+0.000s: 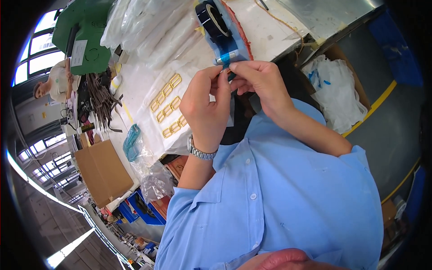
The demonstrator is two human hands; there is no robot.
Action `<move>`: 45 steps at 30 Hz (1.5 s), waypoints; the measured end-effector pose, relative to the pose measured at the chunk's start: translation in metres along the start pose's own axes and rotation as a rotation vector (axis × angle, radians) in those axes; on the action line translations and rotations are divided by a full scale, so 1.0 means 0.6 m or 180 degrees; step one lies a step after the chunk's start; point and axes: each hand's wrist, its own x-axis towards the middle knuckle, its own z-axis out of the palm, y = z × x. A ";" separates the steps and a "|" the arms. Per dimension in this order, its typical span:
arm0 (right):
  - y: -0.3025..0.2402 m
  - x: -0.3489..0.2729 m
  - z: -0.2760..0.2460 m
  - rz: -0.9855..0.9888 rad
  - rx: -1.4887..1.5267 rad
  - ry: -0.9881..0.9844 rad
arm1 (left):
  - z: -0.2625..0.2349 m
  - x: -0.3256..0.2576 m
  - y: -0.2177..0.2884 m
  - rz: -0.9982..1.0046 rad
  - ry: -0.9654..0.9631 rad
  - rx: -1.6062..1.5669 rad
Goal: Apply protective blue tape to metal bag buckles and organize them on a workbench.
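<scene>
Both hands meet just below the front edge of a blue tape dispenser (pixel 223 33) that carries a dark roll of tape (pixel 211 19). The left hand (pixel 204 105), with a metal wristwatch (pixel 200 152) on its wrist, has thumb and forefinger pinched shut on a strip of blue tape (pixel 223 72) coming off the dispenser's front edge. The right hand (pixel 258 78) pinches the same strip from the other side, fingertips touching those of the left; whether a small piece is held between them besides the tape I cannot tell. To the left of the grip, gold-coloured rectangular metal buckles (pixel 167 107) lie in rows on a clear plastic sheet (pixel 148 90) over the white worktable (pixel 265 31). Further left lie a bundle of dark straps (pixel 100 101) and a brown cardboard box (pixel 101 168). To the right of the grip, a carton holds white plastic bags (pixel 335 90). Beneath the hands, the person's light blue shirt (pixel 279 193) hides the near table edge.
</scene>
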 end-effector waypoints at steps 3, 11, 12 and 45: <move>0.004 -0.002 -0.012 -0.0029 -0.0125 0.0083 | 0.011 -0.006 -0.004 0.0214 -0.0030 0.0152; 0.005 -0.060 -0.046 -0.0714 -0.1618 0.0153 | -0.002 -0.087 -0.003 -0.0349 -0.0346 -0.0156; -0.003 -0.057 -0.046 -0.0723 -0.1652 0.0123 | -0.005 -0.072 -0.001 -0.0353 -0.0301 -0.0166; 0.044 -0.038 0.004 0.0072 -0.1549 -0.0844 | -0.106 -0.032 -0.118 0.0499 -0.0556 0.1056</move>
